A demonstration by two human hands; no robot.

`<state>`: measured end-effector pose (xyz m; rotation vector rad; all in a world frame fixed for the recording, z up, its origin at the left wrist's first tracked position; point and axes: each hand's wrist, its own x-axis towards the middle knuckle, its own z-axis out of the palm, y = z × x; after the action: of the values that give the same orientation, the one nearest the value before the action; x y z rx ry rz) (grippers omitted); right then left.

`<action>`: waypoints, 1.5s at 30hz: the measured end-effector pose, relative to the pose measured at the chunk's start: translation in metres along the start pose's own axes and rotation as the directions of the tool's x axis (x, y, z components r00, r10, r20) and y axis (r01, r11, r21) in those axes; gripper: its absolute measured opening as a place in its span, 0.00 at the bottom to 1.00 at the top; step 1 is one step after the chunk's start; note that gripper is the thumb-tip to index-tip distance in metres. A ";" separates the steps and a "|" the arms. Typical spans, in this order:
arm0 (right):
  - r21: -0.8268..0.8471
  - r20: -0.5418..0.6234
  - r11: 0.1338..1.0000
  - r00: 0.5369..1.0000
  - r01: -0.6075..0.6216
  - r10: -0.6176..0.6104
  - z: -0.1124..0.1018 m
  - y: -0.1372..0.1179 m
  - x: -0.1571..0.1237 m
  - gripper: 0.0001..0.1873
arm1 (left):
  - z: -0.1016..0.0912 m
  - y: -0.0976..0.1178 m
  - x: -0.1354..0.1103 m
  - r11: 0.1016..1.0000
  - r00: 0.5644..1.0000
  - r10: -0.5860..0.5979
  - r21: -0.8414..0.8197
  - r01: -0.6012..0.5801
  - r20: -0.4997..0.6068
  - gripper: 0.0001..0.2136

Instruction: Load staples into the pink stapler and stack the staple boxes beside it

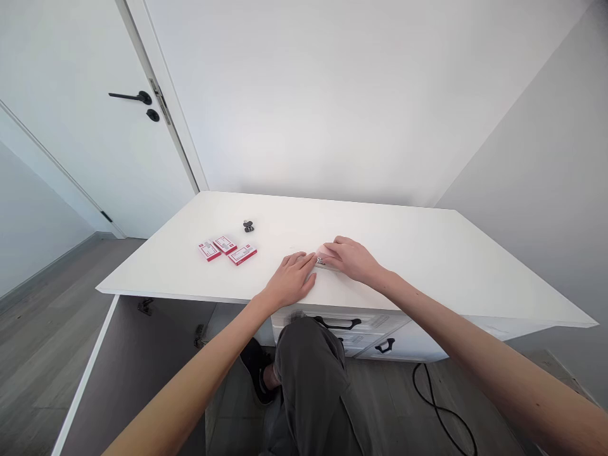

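A plain room in a home: a white counter (403, 253) over drawers (361, 329) with black handles, a white door (90, 126) with a black lever, grey wood floor (33, 329), bare walls.

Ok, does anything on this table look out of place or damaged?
Nothing spilled or broken. The three red boxes lie at slightly different angles, and the cupboard door below the table stands open. The right hand holds a fourth box.
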<state>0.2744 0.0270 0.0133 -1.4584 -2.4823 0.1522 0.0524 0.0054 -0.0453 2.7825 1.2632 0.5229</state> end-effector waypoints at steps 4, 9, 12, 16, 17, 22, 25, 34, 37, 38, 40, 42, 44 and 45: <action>-0.010 0.050 1.000 0.999 0.022 -0.022 -0.004 -0.001 -0.002 0.10 | 0.000 0.000 -0.001 1.000 1.000 -0.004 -0.003 0.004 -0.018 0.25; 0.133 -0.132 0.991 0.991 -0.021 0.038 0.002 0.016 -0.024 0.23 | -0.001 0.001 -0.003 0.995 0.992 -0.101 0.002 0.101 -0.082 0.25; 0.182 -0.157 0.981 0.983 -0.065 0.094 0.012 0.031 -0.042 0.25 | -0.001 0.003 -0.003 0.987 0.977 -0.156 0.024 0.161 -0.144 0.25; 0.295 -0.118 0.950 0.983 -0.103 0.143 0.025 0.044 -0.059 0.18 | -0.004 0.000 -0.006 0.979 0.954 -0.176 0.061 0.196 -0.243 0.23; 0.312 -0.116 0.943 0.980 -0.117 0.160 0.029 0.046 -0.063 0.17 | -0.006 -0.003 -0.008 0.976 0.948 -0.179 0.074 0.205 -0.264 0.23; 0.332 -0.172 0.926 0.953 -0.182 0.249 0.039 0.047 -0.071 0.16 | -0.026 -0.032 -0.037 0.926 0.887 -0.284 0.136 0.352 -0.364 0.22; 0.323 -0.178 0.924 0.946 -0.204 0.271 0.040 0.045 -0.072 0.18 | -0.041 -0.049 -0.061 0.884 0.849 -0.370 0.138 0.447 -0.378 0.23; 0.332 -0.063 0.926 0.975 -0.180 0.213 0.034 0.044 -0.075 0.33 | -0.051 -0.043 -0.081 0.896 0.885 -0.389 0.116 0.428 -0.257 0.25; 0.360 -0.053 0.919 0.980 -0.160 0.192 0.033 0.046 -0.074 0.30 | -0.048 -0.028 -0.070 0.937 0.927 -0.326 0.063 0.342 -0.185 0.25; 0.378 -0.051 0.914 0.982 -0.151 0.183 0.033 0.046 -0.074 0.28 | -0.047 -0.023 -0.066 0.952 0.943 -0.294 0.041 0.304 -0.156 0.24; 0.422 -0.053 0.897 0.984 -0.131 0.169 0.031 0.046 -0.073 0.25 | -0.045 -0.012 -0.056 0.972 0.966 -0.235 -0.001 0.236 -0.104 0.24; 0.467 -0.059 0.877 0.986 -0.113 0.159 0.030 0.046 -0.072 0.22 | -0.043 0.000 -0.047 0.982 0.980 -0.189 -0.034 0.187 -0.065 0.24; 0.501 -0.066 0.860 0.985 -0.103 0.157 0.029 0.046 -0.071 0.22 | -0.042 0.010 -0.038 0.987 0.988 -0.150 -0.070 0.147 -0.034 0.24; 0.513 -0.069 0.852 0.985 -0.101 0.158 0.029 0.047 -0.071 0.22 | -0.041 0.015 -0.034 0.987 0.991 -0.132 -0.092 0.129 -0.020 0.25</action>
<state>0.3389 -0.0106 -0.0364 -1.3505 -2.0342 0.6811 0.0300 -0.0338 -0.0139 2.6058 1.3788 0.5942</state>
